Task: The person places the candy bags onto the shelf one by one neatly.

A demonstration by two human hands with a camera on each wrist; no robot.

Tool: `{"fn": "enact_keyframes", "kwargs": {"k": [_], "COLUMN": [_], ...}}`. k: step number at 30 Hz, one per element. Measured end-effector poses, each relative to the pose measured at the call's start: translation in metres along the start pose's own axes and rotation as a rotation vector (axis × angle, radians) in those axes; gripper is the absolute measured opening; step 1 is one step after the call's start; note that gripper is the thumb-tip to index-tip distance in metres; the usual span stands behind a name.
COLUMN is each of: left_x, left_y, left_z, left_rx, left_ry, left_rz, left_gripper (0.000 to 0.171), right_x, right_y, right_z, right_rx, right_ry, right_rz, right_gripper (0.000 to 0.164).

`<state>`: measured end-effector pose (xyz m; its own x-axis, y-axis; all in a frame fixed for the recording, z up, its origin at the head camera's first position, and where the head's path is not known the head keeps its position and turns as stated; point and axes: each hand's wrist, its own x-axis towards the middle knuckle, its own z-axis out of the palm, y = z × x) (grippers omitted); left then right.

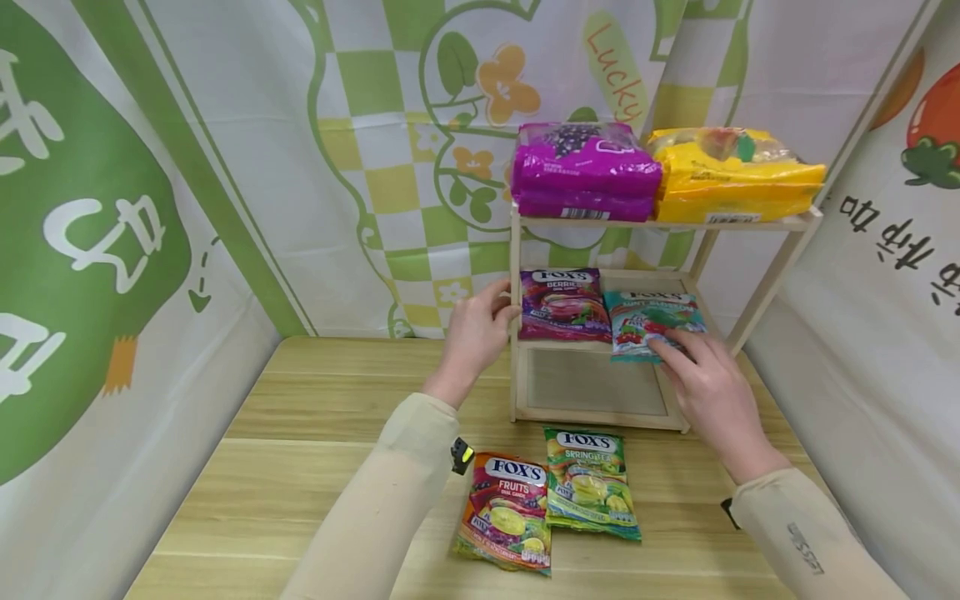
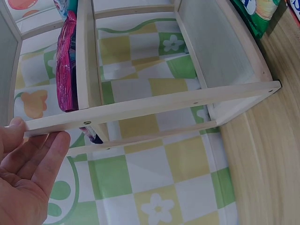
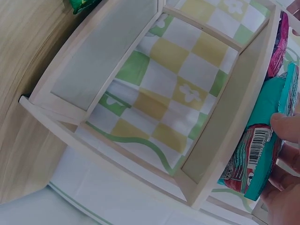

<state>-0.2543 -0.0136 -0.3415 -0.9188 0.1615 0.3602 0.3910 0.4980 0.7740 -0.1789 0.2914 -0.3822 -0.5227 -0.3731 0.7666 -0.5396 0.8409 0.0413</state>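
Note:
A wooden shelf rack (image 1: 516,375) stands on the table. My left hand (image 1: 477,333) is at its left front post, thumb on one side and fingertips on the other, pinching it in the left wrist view. On the middle shelf a purple Berries candy bag (image 1: 564,307) lies toward the left. Beside it, to the right, is a teal candy bag (image 1: 637,315). My right hand (image 1: 708,387) holds the teal bag by its near edge; the right wrist view shows the thumb (image 3: 287,126) on one face and fingers round the other.
On the top shelf sit a large purple bag (image 1: 585,175) and a large yellow bag (image 1: 735,179). In front of the rack, a red Fruits candy bag (image 1: 506,512) and a green Spring Tea candy bag (image 1: 588,483) lie on the table (image 1: 300,467). Printed curtains surround the table.

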Motion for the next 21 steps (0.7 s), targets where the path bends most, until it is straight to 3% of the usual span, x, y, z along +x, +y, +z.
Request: {"fn": "enact_keyframes", "kwargs": {"k": [21], "left_x": [-0.0001], "left_y": [0.0008], "left_z": [-0.0002], "left_rx": [0.002], "left_ry": [-0.003], "left_rz": [-0.017], "left_gripper": [0.046], "right_x": [0.0039], "right_y": [0.0035], "right_z": [0.0052], "right_rx": [0.001], "right_ry": [-0.021], "right_rz": [0.016], "right_gripper": [0.043]}}
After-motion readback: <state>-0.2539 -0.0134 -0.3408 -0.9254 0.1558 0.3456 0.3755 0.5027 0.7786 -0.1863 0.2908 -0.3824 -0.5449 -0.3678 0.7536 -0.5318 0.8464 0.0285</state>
